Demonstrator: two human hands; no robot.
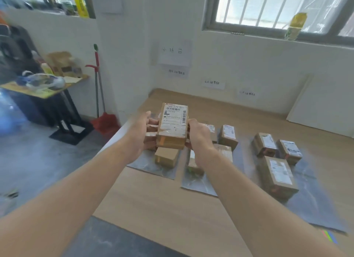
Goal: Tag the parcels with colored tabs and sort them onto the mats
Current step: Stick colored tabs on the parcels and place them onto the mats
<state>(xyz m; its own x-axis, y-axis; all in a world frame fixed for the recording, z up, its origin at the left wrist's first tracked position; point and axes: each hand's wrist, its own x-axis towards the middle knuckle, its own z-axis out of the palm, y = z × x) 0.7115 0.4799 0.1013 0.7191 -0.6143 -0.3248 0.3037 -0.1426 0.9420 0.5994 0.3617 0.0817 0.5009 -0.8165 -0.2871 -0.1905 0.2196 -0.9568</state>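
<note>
**A:** How far along is the sorting?

**B:** Well on, I judge. The bench [162, 203] carries three grey mats. The right mat [316, 199], well off to the right of the right hand [199, 136], holds three parcels [277, 176] with red-orange marks low on their near ends. The middle mat [197, 186], under and just beyond that hand, holds at least three more. One of them, by the wrist, shows a green mark. The left mat [151, 166], below both hands, has one small box [166, 157].

**A:** And the one in hand?

**B:** The held parcel [173, 126] is in the air between the hands, label up, above the left mat. The left hand [141, 134] curls its fingers round its left side and the right hand grips its right side. An orange patch shows at its near end, so it looks tagged and only needs setting down.

**A:** Anything in the way?

**B:** The small box lies straight below it. A white board [316, 111] leans on the wall, far right of the hands. A strip of coloured tabs [329, 236] lies near the right forearm. I see no parcels waiting off the mats.
</note>
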